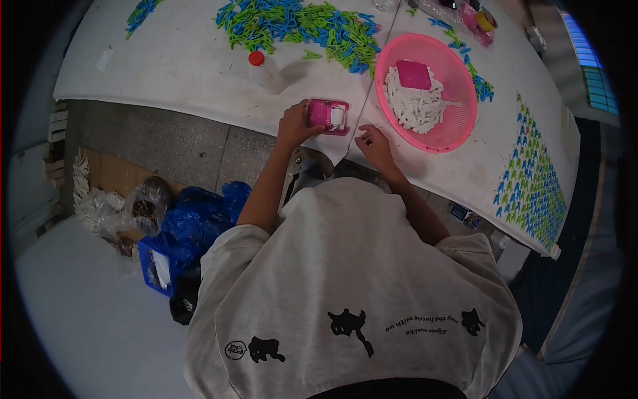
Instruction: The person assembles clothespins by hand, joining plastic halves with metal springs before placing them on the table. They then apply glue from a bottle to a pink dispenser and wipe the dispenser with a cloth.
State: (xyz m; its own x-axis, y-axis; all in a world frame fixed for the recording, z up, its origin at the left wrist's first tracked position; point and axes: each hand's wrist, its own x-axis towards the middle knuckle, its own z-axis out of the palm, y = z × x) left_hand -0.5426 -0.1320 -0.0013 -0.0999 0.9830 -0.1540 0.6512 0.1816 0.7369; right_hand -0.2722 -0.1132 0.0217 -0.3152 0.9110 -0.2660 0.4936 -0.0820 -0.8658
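My left hand (298,126) is closed around the left side of a small pink box (321,116) at the table's near edge. White pieces (337,118) lie in the right part of this box. Just to its right, my right hand (377,147) rests above the table edge with its fingers curled in. Whether anything is between those fingertips is too small to make out. Beyond the right hand stands a round pink basket (467,128) of white strips (413,112), with a flat pink square piece (414,75) on top.
Blue and green clothespins (299,26) are heaped at the back. More clothespins (531,179) lie in rows at the right. A clear bottle with a red cap (265,74) stands left of the box. Blue bags (206,216) and a blue crate (155,269) sit on the floor.
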